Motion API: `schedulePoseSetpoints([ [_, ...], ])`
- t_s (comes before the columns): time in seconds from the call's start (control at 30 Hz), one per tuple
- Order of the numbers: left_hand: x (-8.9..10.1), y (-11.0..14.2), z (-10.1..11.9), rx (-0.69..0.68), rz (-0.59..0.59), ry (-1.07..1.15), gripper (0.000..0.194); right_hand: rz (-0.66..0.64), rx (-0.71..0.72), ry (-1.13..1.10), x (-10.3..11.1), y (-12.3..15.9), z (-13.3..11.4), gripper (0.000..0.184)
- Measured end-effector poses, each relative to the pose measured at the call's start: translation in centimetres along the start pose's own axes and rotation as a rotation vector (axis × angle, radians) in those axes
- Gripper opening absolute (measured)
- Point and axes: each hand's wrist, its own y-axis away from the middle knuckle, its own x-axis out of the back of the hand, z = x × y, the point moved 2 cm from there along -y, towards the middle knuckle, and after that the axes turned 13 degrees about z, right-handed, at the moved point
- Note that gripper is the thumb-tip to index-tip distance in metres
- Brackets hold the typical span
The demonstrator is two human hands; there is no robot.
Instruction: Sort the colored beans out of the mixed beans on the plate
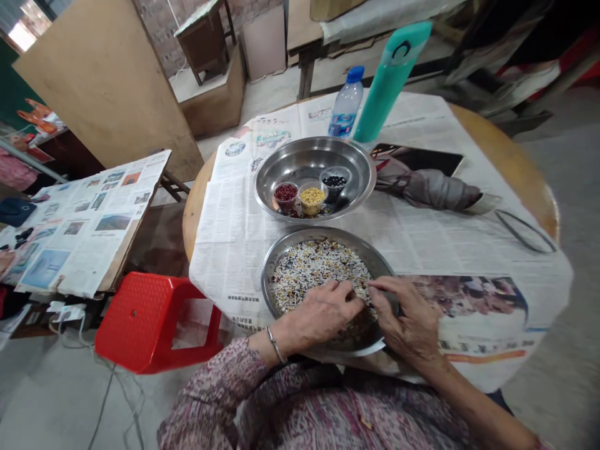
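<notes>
A steel pan [276, 259] full of mixed beans and grains [314, 265] sits at the table's near edge. My left hand [323, 312] rests inside it, fingers curled in a pinch on the beans. My right hand [407, 319] lies over the pan's right rim, fingertips pressed together among the beans. What each pinch holds is too small to make out. Behind stands a second steel pan [360, 165] with three small cups: red beans [285, 193], yellow beans [312, 196] and black beans [334, 181].
Newspaper [225, 237] covers the round wooden table [529, 181]. A water bottle [345, 103] and a teal flask [391, 78] stand at the back. A folded grey umbrella [431, 187] and a dark tablet [422, 159] lie to the right. A red plastic stool [145, 319] stands left.
</notes>
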Motion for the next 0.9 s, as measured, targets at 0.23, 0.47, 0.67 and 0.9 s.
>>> schedulePoseSetpoints([
  [0.23, 2.1, -1.5, -4.0, 0.408, 0.157, -0.132, 0.013, 0.048, -0.008, -0.075, -0.2, -0.1, 0.0, 0.014],
  [0.47, 1.0, -4.1, -4.1, 0.544, 0.193, -0.189, 0.060, 0.086, -0.069, -0.101, 0.0, 0.2, 0.2, 0.017],
  [0.67, -0.9, -6.5, -2.4, 0.321, 0.106, -0.049, 0.042, 0.139, -0.088, -0.151, 0.1, 0.1, -0.1, 0.023],
  [0.9, -1.3, -4.4, -1.3, 0.050, -0.084, 0.164, 0.020, 0.148, -0.090, -0.160, 0.0, -0.1, -0.2, 0.023],
])
